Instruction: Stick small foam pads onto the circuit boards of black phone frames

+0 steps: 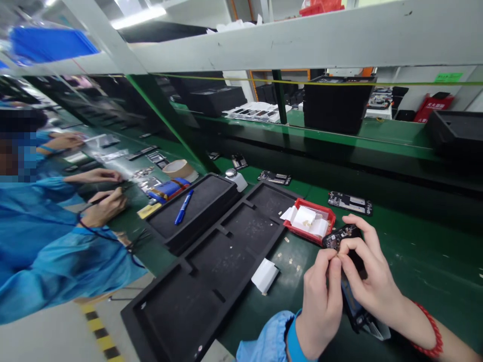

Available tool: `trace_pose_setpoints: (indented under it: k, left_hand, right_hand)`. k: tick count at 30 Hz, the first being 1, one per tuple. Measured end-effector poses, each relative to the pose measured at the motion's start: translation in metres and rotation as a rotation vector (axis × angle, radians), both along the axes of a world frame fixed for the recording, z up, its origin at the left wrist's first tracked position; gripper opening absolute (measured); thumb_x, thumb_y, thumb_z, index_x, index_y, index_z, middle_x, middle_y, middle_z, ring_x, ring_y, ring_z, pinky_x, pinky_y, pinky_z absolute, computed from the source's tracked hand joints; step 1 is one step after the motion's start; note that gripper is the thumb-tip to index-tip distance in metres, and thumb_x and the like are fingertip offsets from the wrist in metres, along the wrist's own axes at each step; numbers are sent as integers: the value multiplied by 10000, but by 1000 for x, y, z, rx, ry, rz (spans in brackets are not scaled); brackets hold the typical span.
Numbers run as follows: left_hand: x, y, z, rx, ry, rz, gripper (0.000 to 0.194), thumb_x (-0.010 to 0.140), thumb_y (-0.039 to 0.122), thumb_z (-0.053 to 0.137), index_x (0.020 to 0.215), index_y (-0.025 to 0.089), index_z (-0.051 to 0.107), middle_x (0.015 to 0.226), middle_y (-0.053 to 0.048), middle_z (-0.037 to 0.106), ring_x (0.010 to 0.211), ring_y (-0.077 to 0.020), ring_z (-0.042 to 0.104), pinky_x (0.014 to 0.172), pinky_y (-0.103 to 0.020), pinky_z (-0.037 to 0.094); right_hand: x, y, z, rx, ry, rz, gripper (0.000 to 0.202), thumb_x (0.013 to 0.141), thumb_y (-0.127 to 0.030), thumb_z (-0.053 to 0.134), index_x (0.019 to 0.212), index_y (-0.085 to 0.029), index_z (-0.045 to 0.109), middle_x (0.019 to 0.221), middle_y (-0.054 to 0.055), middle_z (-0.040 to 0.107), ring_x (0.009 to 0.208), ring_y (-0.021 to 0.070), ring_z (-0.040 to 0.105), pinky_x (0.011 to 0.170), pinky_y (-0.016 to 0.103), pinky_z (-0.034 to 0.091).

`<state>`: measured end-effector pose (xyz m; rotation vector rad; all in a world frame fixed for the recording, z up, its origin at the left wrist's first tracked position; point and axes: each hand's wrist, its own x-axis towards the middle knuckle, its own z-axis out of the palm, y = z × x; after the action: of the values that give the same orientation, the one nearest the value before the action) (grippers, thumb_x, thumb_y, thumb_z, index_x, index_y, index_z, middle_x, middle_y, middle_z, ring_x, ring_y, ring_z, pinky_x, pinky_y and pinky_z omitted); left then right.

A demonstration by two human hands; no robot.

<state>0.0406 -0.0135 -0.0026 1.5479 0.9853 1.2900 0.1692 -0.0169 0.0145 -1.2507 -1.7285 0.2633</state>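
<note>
A partly opened smartphone (351, 297), its small circuit parts showing at the top end, lies tilted under both my hands. My left hand (320, 296) is closed, thumb and forefinger pinched together over the phone's upper part. Right at those fingertips, my right hand (368, 274) pinches too, while its other fingers curl over the phone's top edge. Something tiny and tan seems to sit between the fingertips, too small to name. Just beyond the phone, a red tray (332, 221) holds white paper pieces (304, 218). A folded white paper (264, 275) lies left of my hands.
A long black tray (211, 271) with dividers runs along my left. Beside it, a black box (196, 208) carries a blue marker (184, 206). Another phone chassis (350, 202) lies behind the red tray. At far left, a co-worker's hands (103, 206) work on the bench.
</note>
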Motion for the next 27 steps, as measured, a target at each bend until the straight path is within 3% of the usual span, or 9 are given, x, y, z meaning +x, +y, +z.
trace_pose_setpoints:
  k: [3,6,10,12,14,17,20,24,27]
  left_hand:
    - [-8,4,-3,-57,-30,41,264,1068,374,428,963,218,613,801,-10,641,679,-136,607,655,-240,474]
    - [-21,7,-11,-120,-70,122,241,1052,407,470,936,224,575,684,37,507,567,-114,486,562,-229,408]
    - [-37,7,-18,-187,-122,204,219,1038,412,487,1167,241,530,609,77,420,507,-116,442,514,-227,386]
    - [-40,7,-15,-220,-159,248,368,1009,416,531,1327,233,505,623,65,479,515,-128,470,521,-243,416]
    - [-40,7,-7,-242,-179,303,459,954,419,606,1362,215,553,635,48,524,493,-126,457,503,-257,428]
    - [-35,7,3,-244,-190,325,422,929,432,636,1290,212,644,542,76,454,405,-101,355,420,-247,365]
    - [-26,6,9,-208,-184,329,349,946,379,634,1249,211,676,471,101,400,369,-75,308,385,-211,311]
    - [-15,5,15,-101,-113,369,278,947,272,651,1211,202,705,456,106,433,351,-48,322,360,-170,294]
    - [-10,5,18,30,-98,392,255,927,220,682,1178,194,721,546,83,584,331,-17,334,328,-142,286]
  right_hand:
    - [2,5,8,-35,39,130,97,1001,-227,515,910,-238,547,1349,138,516,1325,296,527,998,451,538]
    - [15,32,10,-106,121,155,200,1048,-298,440,874,-235,516,1200,125,613,1159,252,635,889,368,564]
    - [22,98,-10,-208,-19,186,220,1017,-342,527,839,-222,576,761,37,660,691,193,657,652,303,517]
    - [16,123,-24,-242,-87,235,185,959,-280,615,788,-209,621,683,30,651,636,191,634,649,304,497]
    - [13,133,-32,-256,-137,259,121,932,-204,621,827,-199,680,772,63,704,712,206,664,716,321,515]
    - [18,125,-28,-250,-163,246,132,927,-164,613,942,-211,735,1001,91,756,893,236,709,829,366,547]
    - [29,96,-3,-201,-130,138,138,961,-206,611,907,-218,737,967,73,771,908,238,726,845,392,572]
    - [26,40,33,19,111,-103,105,940,-176,675,888,-240,740,1020,63,769,988,229,731,890,408,591]
    - [10,4,44,40,187,-106,131,870,-133,757,870,-264,757,1148,62,714,1097,237,693,942,424,586]
